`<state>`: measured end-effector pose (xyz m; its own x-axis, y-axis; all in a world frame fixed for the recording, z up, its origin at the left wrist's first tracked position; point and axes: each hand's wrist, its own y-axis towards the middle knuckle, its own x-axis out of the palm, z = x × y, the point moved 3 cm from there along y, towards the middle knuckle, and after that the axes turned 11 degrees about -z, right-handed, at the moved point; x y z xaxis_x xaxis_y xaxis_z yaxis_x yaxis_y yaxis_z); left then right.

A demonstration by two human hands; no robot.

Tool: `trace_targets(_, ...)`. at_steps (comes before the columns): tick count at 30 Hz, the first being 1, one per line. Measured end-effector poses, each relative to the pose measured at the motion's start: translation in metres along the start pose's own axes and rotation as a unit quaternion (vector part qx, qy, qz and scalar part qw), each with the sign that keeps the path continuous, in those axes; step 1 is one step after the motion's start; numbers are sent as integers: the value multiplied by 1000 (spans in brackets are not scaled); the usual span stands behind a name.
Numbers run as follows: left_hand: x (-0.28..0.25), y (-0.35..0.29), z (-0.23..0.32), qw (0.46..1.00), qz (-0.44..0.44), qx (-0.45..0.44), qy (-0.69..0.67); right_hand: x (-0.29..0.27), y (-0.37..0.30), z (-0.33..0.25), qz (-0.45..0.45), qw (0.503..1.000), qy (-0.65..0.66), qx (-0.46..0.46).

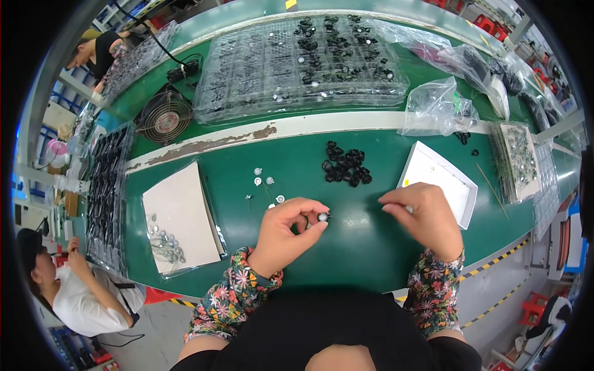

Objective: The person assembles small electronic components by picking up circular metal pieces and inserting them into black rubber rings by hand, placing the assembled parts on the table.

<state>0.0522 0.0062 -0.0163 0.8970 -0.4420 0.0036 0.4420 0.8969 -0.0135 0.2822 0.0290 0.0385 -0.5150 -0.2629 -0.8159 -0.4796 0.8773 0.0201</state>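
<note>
1. Left hand (278, 238): raised at centre from a forearm angled inward; thumb and forefinger curve into a loop, tips closed on a small round black part with a pale centre (323, 217), held above the glossy green tabletop (346, 260).
2. Right hand (427, 213): bent leftward at the wrist, thumb and forefinger slightly parted, nothing visible between them; beside the shallow white rectangular box (448, 187).
3. Heap of small black ring-like parts (346, 164): beyond and between both hands.
</note>
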Motion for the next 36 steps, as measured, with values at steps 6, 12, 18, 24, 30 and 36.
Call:
trace_targets(6,11,4,12,973,-37,43,226,-5,2,6,93,994,13,59)
trace_targets(12,18,0,4,940,-87,100,313,18,12,-19,50,996,20,-72)
trace_targets(18,19,-5,13,923,-86,70,369,36,14,-25,-11,995,19,-98)
trace_targets(24,-24,-3,22,834,120,67,535,41,15,-26,-15,994,13,-103)
trace_targets(30,-31,-3,20,811,146,8,566,43,18,-28,-20,993,19,-111)
trace_targets(36,-32,-2,14,812,155,7,563,44,18,-30,-13,992,22,-121)
